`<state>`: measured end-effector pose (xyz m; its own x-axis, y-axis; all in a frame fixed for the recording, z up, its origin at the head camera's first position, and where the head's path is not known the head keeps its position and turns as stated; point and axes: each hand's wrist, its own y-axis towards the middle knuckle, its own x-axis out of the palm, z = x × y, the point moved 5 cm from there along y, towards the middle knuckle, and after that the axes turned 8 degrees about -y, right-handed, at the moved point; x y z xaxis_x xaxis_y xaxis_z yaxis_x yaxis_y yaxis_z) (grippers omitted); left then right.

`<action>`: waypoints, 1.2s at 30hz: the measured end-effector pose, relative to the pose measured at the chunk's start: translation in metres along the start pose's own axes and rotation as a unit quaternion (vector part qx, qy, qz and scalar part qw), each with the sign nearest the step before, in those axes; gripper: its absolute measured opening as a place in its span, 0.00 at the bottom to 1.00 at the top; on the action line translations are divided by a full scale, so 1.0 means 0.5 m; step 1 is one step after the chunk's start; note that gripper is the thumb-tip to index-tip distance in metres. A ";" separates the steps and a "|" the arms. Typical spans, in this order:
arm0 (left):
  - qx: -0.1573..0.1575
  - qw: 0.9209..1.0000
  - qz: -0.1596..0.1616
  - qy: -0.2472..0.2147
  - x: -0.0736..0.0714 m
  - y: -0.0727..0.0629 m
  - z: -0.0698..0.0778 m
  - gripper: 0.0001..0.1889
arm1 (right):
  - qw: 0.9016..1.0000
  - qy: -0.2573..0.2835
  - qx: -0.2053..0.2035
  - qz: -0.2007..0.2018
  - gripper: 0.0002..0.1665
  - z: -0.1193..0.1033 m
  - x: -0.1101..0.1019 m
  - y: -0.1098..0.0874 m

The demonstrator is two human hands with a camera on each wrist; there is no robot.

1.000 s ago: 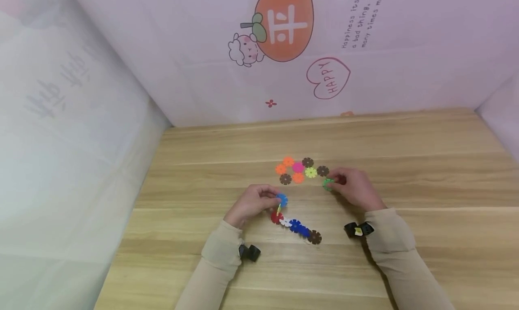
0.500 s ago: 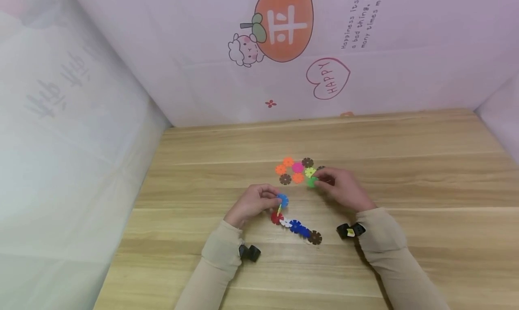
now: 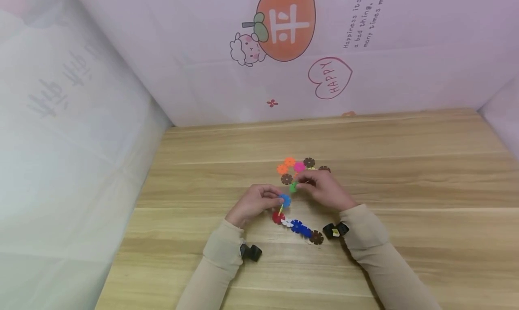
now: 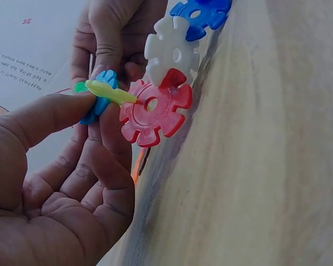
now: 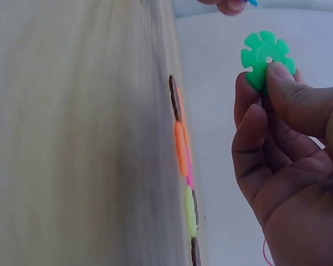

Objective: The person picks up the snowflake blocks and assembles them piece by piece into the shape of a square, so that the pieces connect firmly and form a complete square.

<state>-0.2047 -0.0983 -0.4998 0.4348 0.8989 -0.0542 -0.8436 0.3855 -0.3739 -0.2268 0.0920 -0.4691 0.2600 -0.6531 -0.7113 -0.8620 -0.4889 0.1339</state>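
My left hand (image 3: 255, 203) pinches a light blue notched disc (image 3: 285, 200) between thumb and fingers. That disc is slotted to a yellow disc (image 4: 110, 92), which joins a red disc (image 4: 155, 111). From the red one the chain runs on through a white disc (image 4: 172, 50) and dark blue discs (image 3: 297, 226) to a brown disc (image 3: 316, 237) at its far end. My right hand (image 3: 324, 190) pinches a green notched disc (image 5: 263, 55) by its edge, with the thumb across its face. The green disc is close beside the light blue one.
Loose discs lie flat on the wooden table (image 3: 194, 166) behind the hands: orange (image 3: 289, 161), pink (image 3: 299, 166), brown (image 3: 309, 162) and yellow-green ones, some partly hidden by the right hand. A printed cloth (image 3: 211, 84) stands along the back edge. Each wrist wears a black camera (image 3: 251, 253).
The right hand has moved left with the green disc, past the loose discs, to beside the light blue disc. The left hand and its chain have stayed nearly still.
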 end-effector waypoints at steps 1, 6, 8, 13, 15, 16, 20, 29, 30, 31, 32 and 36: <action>0.000 1.000 -0.001 -0.001 0.000 0.000 0.000 0.12 | 1.000 0.004 -0.002 0.000 0.08 -0.003 0.002 0.001; 0.002 1.000 0.000 -0.001 0.000 0.001 0.000 0.11 | 1.000 0.017 -0.008 0.000 0.10 -0.015 0.006 0.003; 0.003 1.000 0.001 0.000 0.000 0.002 0.001 0.11 | 1.000 0.021 -0.011 -0.001 0.10 -0.017 0.008 0.004; 0.004 1.000 0.000 0.003 0.000 0.002 0.001 0.11 | 1.000 0.014 -0.022 -0.004 0.12 -0.019 0.012 0.004; 0.005 1.000 0.000 0.000 0.000 0.002 0.001 0.11 | 1.000 0.008 -0.028 -0.004 0.12 -0.019 0.013 0.004; 0.005 1.000 0.000 -0.001 0.001 0.002 0.000 0.11 | 0.999 0.007 -0.032 -0.003 0.12 -0.020 0.014 0.004; 0.006 1.000 0.004 -0.003 0.002 0.004 -0.001 0.10 | 0.999 0.002 -0.046 0.001 0.12 -0.024 0.013 0.005; 0.007 1.000 0.014 -0.027 0.005 0.004 -0.001 0.09 | 0.997 -0.004 -0.071 0.011 0.11 -0.033 0.010 0.005; 0.008 0.999 0.014 -0.031 0.005 0.004 -0.001 0.09 | 0.997 -0.004 -0.074 0.012 0.11 -0.035 0.009 0.005; 0.008 0.999 0.014 -0.033 0.005 0.005 -0.002 0.09 | 0.997 -0.005 -0.076 0.013 0.11 -0.035 0.009 0.004; 0.008 0.999 0.014 -0.033 0.005 0.005 -0.001 0.09 | 0.997 -0.006 -0.078 0.014 0.11 -0.036 0.009 0.004; 0.009 0.999 0.019 -0.030 0.005 0.006 -0.002 0.09 | 0.997 -0.010 -0.080 0.013 0.11 -0.036 0.010 0.003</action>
<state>-0.2059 -0.0951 -0.5020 0.3833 0.9235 -0.0120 -0.8648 0.3543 -0.3559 -0.2192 0.0776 -0.4601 0.2281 -0.6561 -0.7194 -0.7876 -0.5587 0.2598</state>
